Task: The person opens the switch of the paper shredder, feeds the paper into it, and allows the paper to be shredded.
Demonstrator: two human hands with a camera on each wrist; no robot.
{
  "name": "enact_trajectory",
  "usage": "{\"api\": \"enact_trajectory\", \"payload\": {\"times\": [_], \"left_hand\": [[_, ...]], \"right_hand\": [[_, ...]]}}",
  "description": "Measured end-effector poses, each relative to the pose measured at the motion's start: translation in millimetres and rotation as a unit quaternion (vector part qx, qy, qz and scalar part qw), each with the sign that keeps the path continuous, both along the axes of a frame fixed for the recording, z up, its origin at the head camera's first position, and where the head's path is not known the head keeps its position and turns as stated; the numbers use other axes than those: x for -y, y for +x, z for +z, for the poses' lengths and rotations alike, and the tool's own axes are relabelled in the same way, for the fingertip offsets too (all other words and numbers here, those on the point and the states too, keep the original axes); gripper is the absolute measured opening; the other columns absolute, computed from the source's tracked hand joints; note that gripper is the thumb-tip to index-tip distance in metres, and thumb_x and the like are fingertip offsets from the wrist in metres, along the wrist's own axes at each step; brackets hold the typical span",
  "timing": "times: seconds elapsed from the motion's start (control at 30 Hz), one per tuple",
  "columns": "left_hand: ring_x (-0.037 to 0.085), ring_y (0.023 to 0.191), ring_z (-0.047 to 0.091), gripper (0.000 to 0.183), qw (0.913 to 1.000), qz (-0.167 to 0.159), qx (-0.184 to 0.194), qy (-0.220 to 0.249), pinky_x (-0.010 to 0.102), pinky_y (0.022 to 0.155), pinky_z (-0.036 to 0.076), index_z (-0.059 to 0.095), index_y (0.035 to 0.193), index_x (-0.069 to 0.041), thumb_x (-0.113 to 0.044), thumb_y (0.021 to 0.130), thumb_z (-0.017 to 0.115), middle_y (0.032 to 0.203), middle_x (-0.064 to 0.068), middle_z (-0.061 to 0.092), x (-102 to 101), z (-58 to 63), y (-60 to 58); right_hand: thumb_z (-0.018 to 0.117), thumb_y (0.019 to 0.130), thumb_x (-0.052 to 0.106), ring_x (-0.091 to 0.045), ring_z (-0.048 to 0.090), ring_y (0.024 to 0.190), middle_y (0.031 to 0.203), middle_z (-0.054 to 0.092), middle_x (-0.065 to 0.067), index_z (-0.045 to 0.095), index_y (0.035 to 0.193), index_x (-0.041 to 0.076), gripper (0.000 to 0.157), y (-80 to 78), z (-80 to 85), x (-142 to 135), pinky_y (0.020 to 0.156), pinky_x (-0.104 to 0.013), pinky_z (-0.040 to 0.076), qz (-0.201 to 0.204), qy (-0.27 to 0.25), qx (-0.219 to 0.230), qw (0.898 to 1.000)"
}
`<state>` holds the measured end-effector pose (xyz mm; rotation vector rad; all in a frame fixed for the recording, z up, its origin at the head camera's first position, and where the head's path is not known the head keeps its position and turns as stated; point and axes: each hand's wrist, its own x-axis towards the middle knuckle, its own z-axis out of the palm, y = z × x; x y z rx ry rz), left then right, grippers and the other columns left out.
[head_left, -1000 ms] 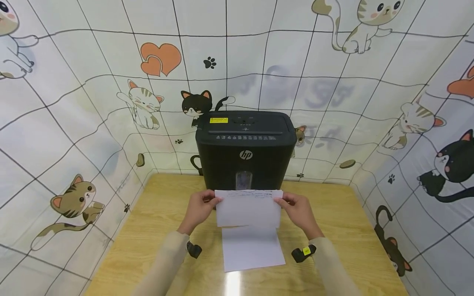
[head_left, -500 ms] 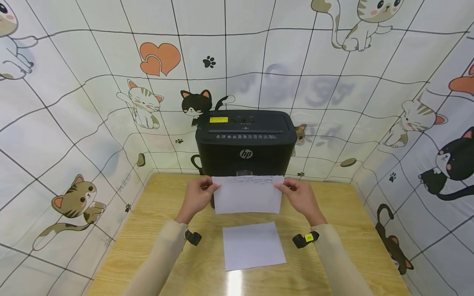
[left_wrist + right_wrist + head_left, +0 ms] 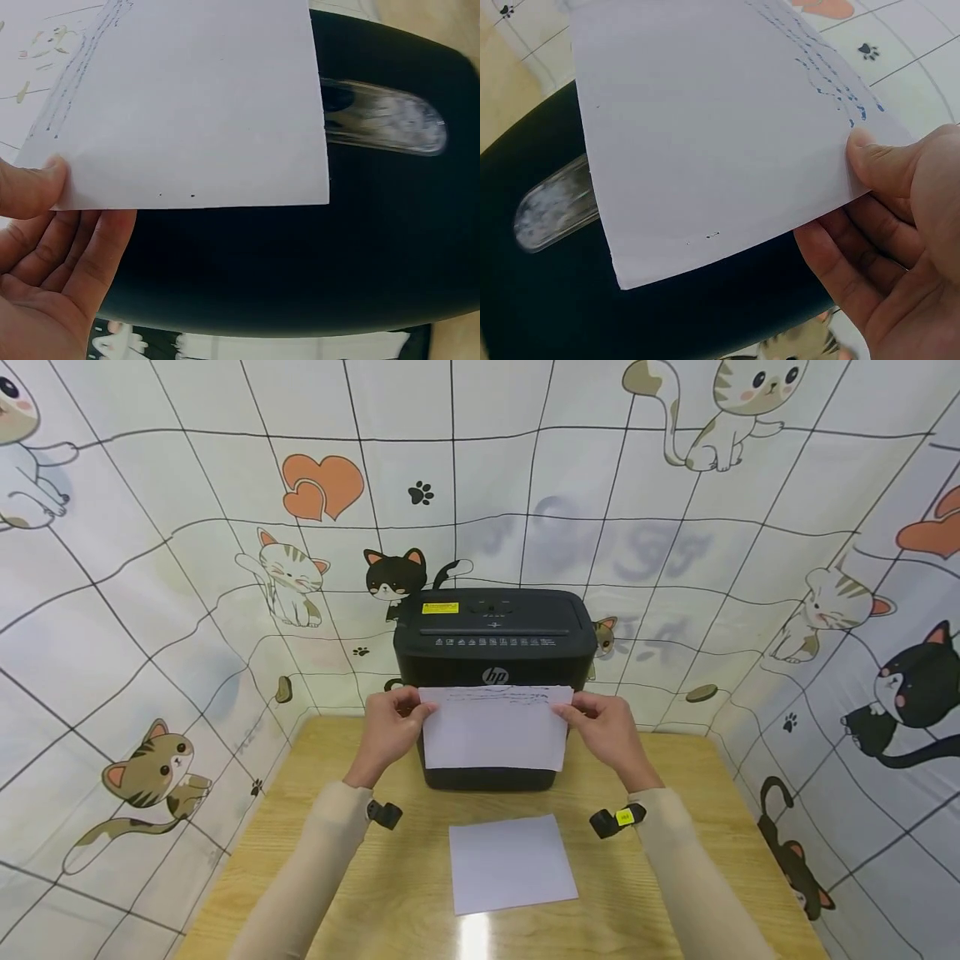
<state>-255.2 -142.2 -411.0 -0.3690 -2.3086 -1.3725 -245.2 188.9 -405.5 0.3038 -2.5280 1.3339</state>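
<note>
A white sheet of paper with wavy blue ink marks near its top edge is held up before the black HP paper shredder. My left hand pinches its upper left corner, thumb in front and fingers behind. At the upper right corner my right hand pinches it the same way. The sheet hides the middle of the shredder's front, and the feed slot on top lies above the sheet's top edge. In both wrist views part of the clear window shows past the sheet, with whitish scraps behind it.
A second white sheet lies flat on the wooden table, nearer to me than the shredder. A wall cloth with printed cats and grid lines hangs behind and at both sides. Each wrist wears a small black camera.
Both hands have raised the marked sheet and moved it away from me, from low before the shredder to just under its logo. The second sheet has stayed on the table.
</note>
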Motion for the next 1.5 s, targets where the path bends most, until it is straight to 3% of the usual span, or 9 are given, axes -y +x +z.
{"api": "enact_trajectory", "payload": {"times": [0.23,0.47,0.63,0.93,1.07,1.2,1.3,1.5], "left_hand": [[0.021,0.065,0.053,0.020,0.9997,-0.002,-0.025,-0.001,0.027,0.059,0.043,0.069,0.073,-0.005,-0.012,0.090,0.079,0.067,0.007,0.062,-3.5,32.1,-5.3],[0.022,0.065,0.051,0.025,0.9997,-0.009,-0.024,0.001,0.029,0.057,0.039,0.065,0.070,-0.006,-0.012,0.091,0.076,0.064,0.006,0.058,-9.9,52.3,-11.1],[0.023,0.066,0.052,0.026,0.9992,-0.011,-0.038,0.005,0.029,0.058,0.039,0.065,0.070,-0.004,-0.012,0.092,0.076,0.066,0.009,0.061,-10.1,68.8,-15.7],[0.019,0.070,0.056,0.016,0.9974,-0.017,-0.070,-0.003,0.024,0.063,0.042,0.073,0.083,-0.003,-0.016,0.093,0.076,0.078,0.012,0.070,-6.9,113.0,-27.6],[0.019,0.071,0.056,0.019,0.9968,-0.016,-0.079,0.001,0.025,0.064,0.042,0.072,0.080,-0.003,-0.016,0.093,0.076,0.076,0.012,0.069,-6.0,127.9,-33.0],[0.016,0.077,0.064,0.019,0.9969,-0.013,-0.077,0.006,0.028,0.077,0.053,0.070,0.080,-0.002,-0.015,0.094,0.075,0.085,0.014,0.073,-6.9,139.8,-39.0],[0.012,0.083,0.068,0.018,0.9969,-0.011,-0.078,0.007,0.030,0.084,0.056,0.072,0.083,-0.001,-0.014,0.094,0.074,0.095,0.014,0.076,-7.9,148.1,-44.3],[0.007,0.076,0.065,0.017,0.9963,-0.010,-0.085,0.006,0.020,0.073,0.047,0.074,0.090,-0.002,-0.018,0.095,0.075,0.091,0.015,0.077,-9.0,160.8,-54.5]], "right_hand": [[0.074,0.095,0.035,-0.020,0.053,0.073,0.084,0.070,-0.011,0.078,0.093,0.012,0.023,-4.7,29.8,-4.6,0.061,-0.028,0.042,-0.001,-0.004,-0.013,1.000],[0.072,0.096,0.040,-0.022,0.045,0.067,0.079,0.066,-0.011,0.077,0.092,0.012,0.029,-8.0,56.1,-10.7,0.059,-0.031,0.035,-0.015,0.008,-0.031,0.999],[0.070,0.096,0.046,-0.020,0.050,0.071,0.085,0.071,-0.013,0.078,0.095,0.011,0.036,-13.6,71.1,-11.0,0.062,-0.031,0.038,-0.021,0.011,-0.036,0.999],[0.073,0.093,0.047,-0.019,0.051,0.075,0.079,0.067,-0.003,0.075,0.088,0.007,0.040,-23.1,102.5,-7.2,0.066,-0.028,0.039,-0.027,-0.049,-0.063,0.996],[0.075,0.093,0.044,-0.017,0.054,0.071,0.082,0.069,0.002,0.079,0.097,0.009,0.036,-28.1,118.2,-6.0,0.060,-0.027,0.039,-0.024,-0.059,-0.075,0.995],[0.075,0.092,0.045,-0.015,0.054,0.073,0.092,0.074,0.002,0.081,0.108,0.011,0.038,-32.9,134.0,-5.2,0.056,-0.028,0.038,-0.027,-0.063,-0.066,0.995],[0.075,0.091,0.047,-0.014,0.060,0.082,0.096,0.076,0.004,0.080,0.109,0.011,0.040,-38.0,142.8,-3.9,0.064,-0.026,0.043,-0.031,-0.071,-0.057,0.995],[0.073,0.094,0.044,-0.014,0.067,0.094,0.101,0.075,0.002,0.077,0.115,0.012,0.039,-50.9,153.7,0.1,0.087,-0.026,0.052,-0.026,-0.098,-0.048,0.994]]}}
